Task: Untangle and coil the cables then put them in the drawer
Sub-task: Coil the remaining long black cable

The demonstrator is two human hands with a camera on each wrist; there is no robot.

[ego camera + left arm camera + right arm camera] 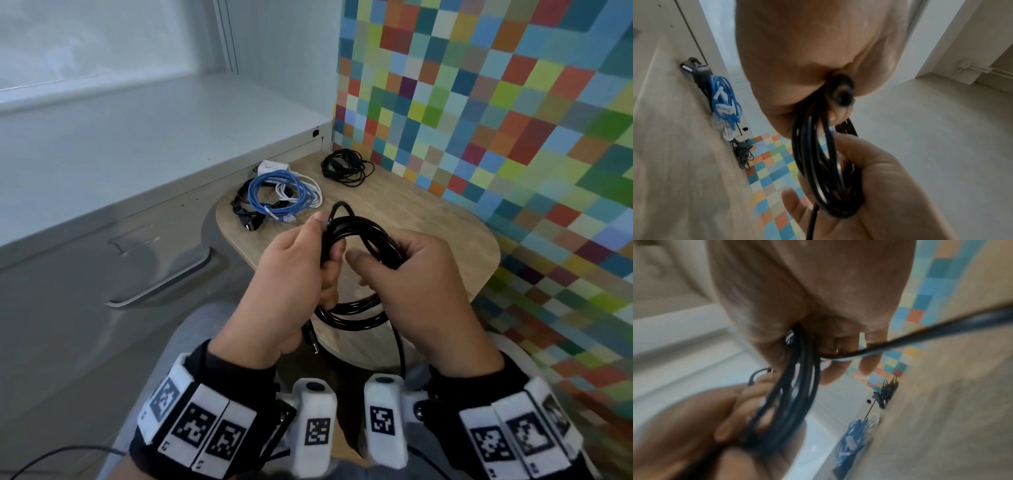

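Note:
A black cable (pixel 356 313) is wound into a coil of several loops and held above the near end of the wooden table (pixel 428 219). My left hand (pixel 301 270) grips the coil's left side, fingers curled round the strands (pixel 813 162). The right hand (pixel 411 274) holds the coil's right side (pixel 797 386), and a loose black strand (pixel 920 335) runs off across its fingers. A plug end (pixel 313 346) hangs below my left palm. At the table's far end lie a coiled blue cable (pixel 277 195), a white cable with its adapter (pixel 308 192) and a thin black bundle (pixel 346 168).
A grey drawer cabinet (pixel 102 240) stands to the left of the table, its curved handle (pixel 164 284) facing me; the drawer looks closed. A wall of coloured squares (pixel 513 137) bounds the right side. A black power cord with plug (pixel 246 216) lies under the blue coil.

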